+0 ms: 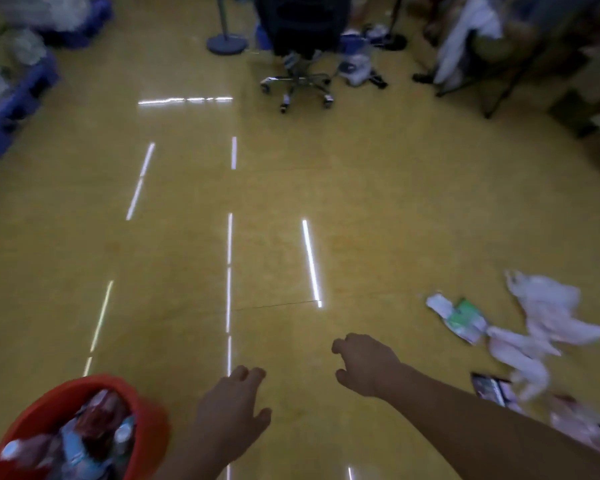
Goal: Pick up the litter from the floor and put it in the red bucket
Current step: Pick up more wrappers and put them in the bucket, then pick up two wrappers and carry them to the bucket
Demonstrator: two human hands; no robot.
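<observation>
The red bucket (146, 407) stands at the bottom left, holding several wrappers and plastic bottles. My left hand (231, 410) hovers just right of it over the yellow floor, fingers relaxed and empty. My right hand (364, 363) reaches forward with loosely curled fingers and holds nothing. Litter lies to the right of it: a green and white packet (463, 318), a crumpled white plastic bag (548, 306), a dark wrapper (490, 389) and a pinkish wrapper (579, 426) at the frame's edge.
An office chair (298, 46) on a chrome wheeled base stands at the back centre, next to a round stand base (226, 45). Blue pallets (18, 102) with white bags line the left side. Folding furniture and cloth crowd the back right.
</observation>
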